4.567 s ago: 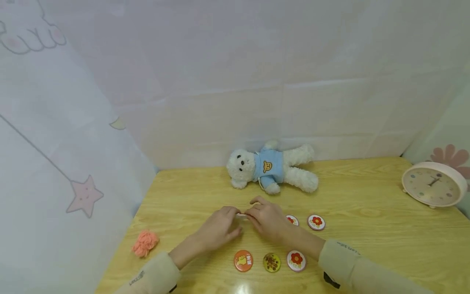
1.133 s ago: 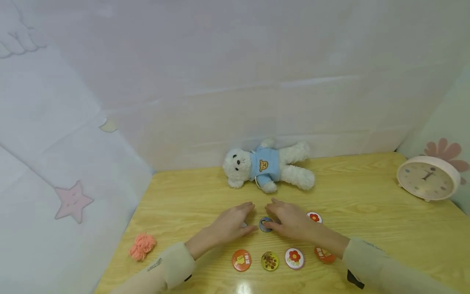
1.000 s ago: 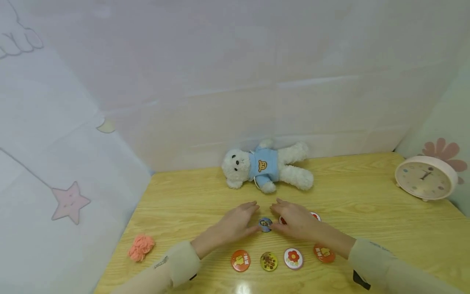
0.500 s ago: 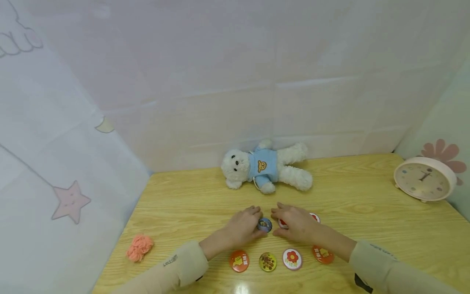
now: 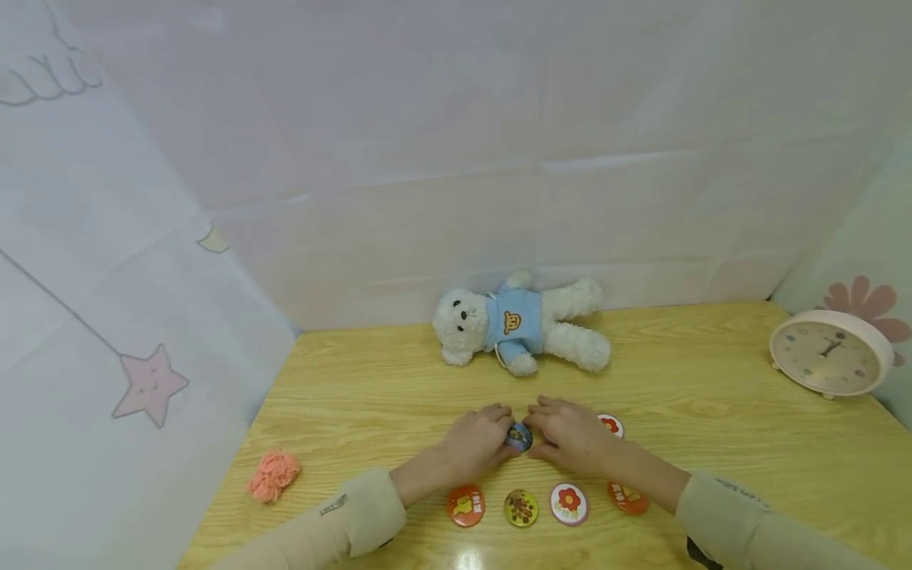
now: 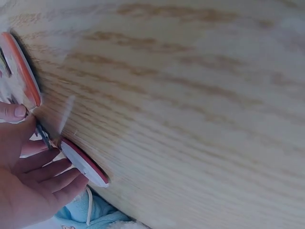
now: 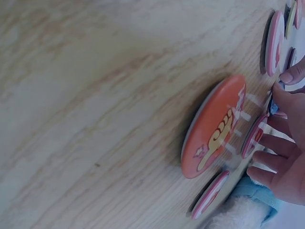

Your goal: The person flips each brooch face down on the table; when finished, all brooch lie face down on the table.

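Note:
A small round blue badge (image 5: 518, 437) is tilted between both hands. My left hand (image 5: 473, 443) pinches its left side, and the fingers of my right hand (image 5: 573, 437) are at its right edge. In the right wrist view, the blue badge (image 7: 272, 106) shows between thumb and index finger of my right hand (image 7: 290, 138). The left wrist view has my left hand (image 6: 35, 176) at the blue badge (image 6: 44, 135), its other fingers beside a red-edged white badge (image 6: 86, 164). That badge is mostly hidden under my right hand in the head view.
Nearer me lie an orange badge (image 5: 466, 506), a yellow one (image 5: 521, 507), a flower badge (image 5: 569, 503) and another orange one (image 5: 628, 497). Another flower badge (image 5: 611, 426) lies beyond my right wrist. Around them are coral yarn (image 5: 274, 476), a plush bear (image 5: 518, 321) and a clock (image 5: 830, 354).
My left hand has moved right to the blue badge and taken hold of it. The badge, flat before, is now tilted and slightly further right, against my right fingers.

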`<state>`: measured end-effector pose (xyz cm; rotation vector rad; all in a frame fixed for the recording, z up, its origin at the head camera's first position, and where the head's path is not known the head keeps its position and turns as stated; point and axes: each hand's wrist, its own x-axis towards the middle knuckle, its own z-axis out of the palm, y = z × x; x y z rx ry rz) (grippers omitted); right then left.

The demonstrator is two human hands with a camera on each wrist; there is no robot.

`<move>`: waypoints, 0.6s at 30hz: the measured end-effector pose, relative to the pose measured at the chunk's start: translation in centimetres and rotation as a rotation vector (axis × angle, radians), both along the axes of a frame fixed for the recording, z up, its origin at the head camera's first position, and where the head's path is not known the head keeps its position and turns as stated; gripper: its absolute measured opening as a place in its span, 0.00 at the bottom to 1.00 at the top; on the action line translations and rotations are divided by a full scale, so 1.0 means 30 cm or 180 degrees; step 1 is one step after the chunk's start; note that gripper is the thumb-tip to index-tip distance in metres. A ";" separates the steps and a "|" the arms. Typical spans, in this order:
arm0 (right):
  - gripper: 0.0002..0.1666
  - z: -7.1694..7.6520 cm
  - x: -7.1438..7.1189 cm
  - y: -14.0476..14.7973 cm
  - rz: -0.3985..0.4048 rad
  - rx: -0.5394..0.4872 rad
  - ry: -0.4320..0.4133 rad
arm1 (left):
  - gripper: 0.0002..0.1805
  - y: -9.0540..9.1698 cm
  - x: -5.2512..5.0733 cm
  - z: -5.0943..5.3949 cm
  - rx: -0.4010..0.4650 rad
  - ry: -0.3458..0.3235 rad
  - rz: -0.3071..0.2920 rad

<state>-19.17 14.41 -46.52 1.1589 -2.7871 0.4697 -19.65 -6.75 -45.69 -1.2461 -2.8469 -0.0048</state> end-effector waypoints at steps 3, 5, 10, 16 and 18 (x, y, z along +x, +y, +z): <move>0.26 -0.001 0.001 -0.002 0.0012 0.0005 0.0058 | 0.25 0.004 0.004 -0.004 -0.0063 0.0118 -0.0024; 0.26 -0.005 0.000 -0.004 0.0023 0.0010 0.0084 | 0.24 0.002 0.005 -0.009 -0.0043 0.0149 -0.0024; 0.28 -0.018 -0.010 -0.002 0.0098 -0.0014 0.0277 | 0.22 -0.006 0.000 -0.005 0.0247 0.0013 -0.0052; 0.32 -0.011 -0.013 -0.009 0.0166 -0.0240 0.0668 | 0.20 -0.018 -0.011 0.020 0.0481 -0.0008 -0.0090; 0.31 -0.003 -0.013 -0.017 0.0121 -0.0394 0.0669 | 0.19 -0.023 -0.013 0.027 0.0546 0.0019 -0.0094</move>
